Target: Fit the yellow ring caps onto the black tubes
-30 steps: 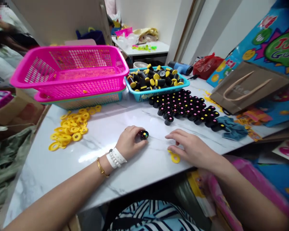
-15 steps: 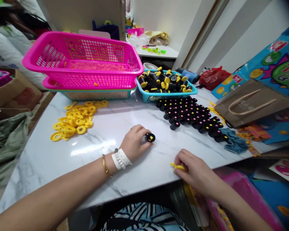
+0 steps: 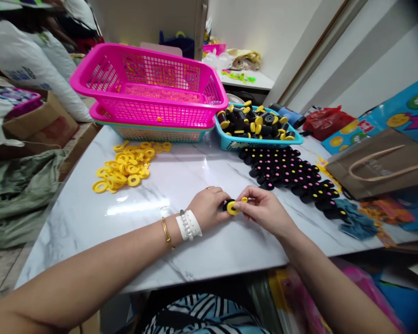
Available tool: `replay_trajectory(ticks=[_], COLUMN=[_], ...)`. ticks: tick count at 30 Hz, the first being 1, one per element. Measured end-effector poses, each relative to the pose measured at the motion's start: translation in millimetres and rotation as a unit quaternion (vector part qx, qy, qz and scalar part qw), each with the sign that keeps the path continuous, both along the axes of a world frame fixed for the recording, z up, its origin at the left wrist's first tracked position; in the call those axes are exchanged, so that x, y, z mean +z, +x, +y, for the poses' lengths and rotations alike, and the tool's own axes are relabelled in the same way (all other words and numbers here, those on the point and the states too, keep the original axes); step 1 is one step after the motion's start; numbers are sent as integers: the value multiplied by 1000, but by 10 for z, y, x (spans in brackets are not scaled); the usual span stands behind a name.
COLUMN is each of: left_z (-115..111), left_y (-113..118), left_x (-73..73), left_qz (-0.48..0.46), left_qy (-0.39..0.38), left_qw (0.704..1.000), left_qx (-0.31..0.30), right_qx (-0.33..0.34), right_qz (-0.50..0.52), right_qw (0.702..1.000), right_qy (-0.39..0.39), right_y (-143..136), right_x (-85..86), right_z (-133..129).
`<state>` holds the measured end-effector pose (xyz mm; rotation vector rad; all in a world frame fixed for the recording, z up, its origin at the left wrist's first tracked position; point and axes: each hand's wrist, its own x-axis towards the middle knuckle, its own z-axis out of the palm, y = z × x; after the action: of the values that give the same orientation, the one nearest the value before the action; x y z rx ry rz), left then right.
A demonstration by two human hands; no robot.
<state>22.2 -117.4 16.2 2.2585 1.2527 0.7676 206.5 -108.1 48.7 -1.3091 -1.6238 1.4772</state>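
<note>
My left hand (image 3: 210,206) is closed around a small black plastic cylinder (image 3: 225,204), lying on its side just over the table. A yellow plastic ring (image 3: 231,208) with a small tab is pinched in the fingers of my right hand (image 3: 264,208). The ring is up against the open end of the cylinder; whether it sits on it I cannot tell. More yellow rings (image 3: 125,163) lie in a loose pile at the left. Rows of black cylinders (image 3: 289,169) with pink or yellow dots in them lie at the right.
Stacked pink baskets (image 3: 153,109) stand at the back left of the white marbled table (image 3: 181,174). Beside them a blue basket (image 3: 261,143) holds black cylinders with yellow ends. A brown paper bag (image 3: 379,162) and a blue cloth (image 3: 357,220) are on the right.
My right hand has moved up and left, bringing the yellow ring to the black cylinder in my left hand. The camera view has turned slightly left.
</note>
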Motion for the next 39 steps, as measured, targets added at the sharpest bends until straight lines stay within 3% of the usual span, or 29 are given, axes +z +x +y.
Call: replay_trajectory(ticks=[8,13,17,20,23,26,29,32,39], left_z=[-4,-1,81,95,26,-60,-108,-101,-68], left_y=[7,-12,-11,-12,-31,-22,29,62,40], left_x=[11,127,171,161,135,96,72,66,49], left_qz=[12,-50,-134,-157,-146,-99,-41,-19,-43], left_qy=[-45,-175,-297,-334,-285,-165,-88,-81,-121], left_qw=[999,983,944,929,947,981,995,996,992], left_qx=[27,31,39,29,19,8,14,15,-4], right_qx=[-22,-28,-19,-28,-42,-47,-63,-87,-86], right_qz=[48,45,34,55,83,108,127,127,134], right_qw=[997,997,998,997,994,991,989,988,986], right_qy=[-59,-53,-41,-35,-55,-60,-31,-9,-40], right_y=[-27,-65,-53,-53,-69,-76,-57,-26,-59], right_x=[-127,-113,-158,-206,-239,-252,-251,-257,-339], right_z=[58,0,-30,-37,-23,-20,-63,-91,-39])
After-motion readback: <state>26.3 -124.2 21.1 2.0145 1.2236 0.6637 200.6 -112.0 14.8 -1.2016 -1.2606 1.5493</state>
